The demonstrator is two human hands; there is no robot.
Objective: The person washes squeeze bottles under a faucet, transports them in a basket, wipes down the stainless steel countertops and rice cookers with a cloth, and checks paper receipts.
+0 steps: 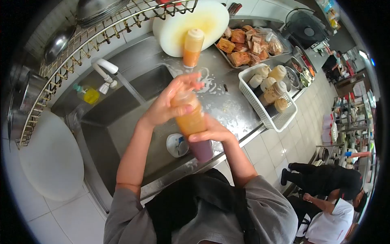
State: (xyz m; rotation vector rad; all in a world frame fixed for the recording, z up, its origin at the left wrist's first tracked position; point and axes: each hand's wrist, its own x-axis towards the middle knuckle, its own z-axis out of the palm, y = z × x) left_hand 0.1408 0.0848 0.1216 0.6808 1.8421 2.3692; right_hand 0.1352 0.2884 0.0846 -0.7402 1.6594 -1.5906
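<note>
"At the right side of the sink (97,142), we have a two-toned bottle (190,122) up in both hands, orange above, purplish below. How far along are we?"

"Partway with this one, we judge: it is off the counter (239,112) and not yet let go. Our right hand (213,129) wraps its lower half, thumb across the side. Our left hand (168,97) lays its thumb along the upper end, fingers spread past it; how firmly it grips, we cannot tell."

"And the others?"

"Beyond the sink, an orange-filled bottle (193,49) stands upright, apart from our hands. To the sink's right, a white basket (258,110) holds several more bottles (278,73)."

"Do we count those as finished?"

"We cannot say; they may be done or waiting. Only the lifting of ours is plainly done; setting it down is left."
</note>
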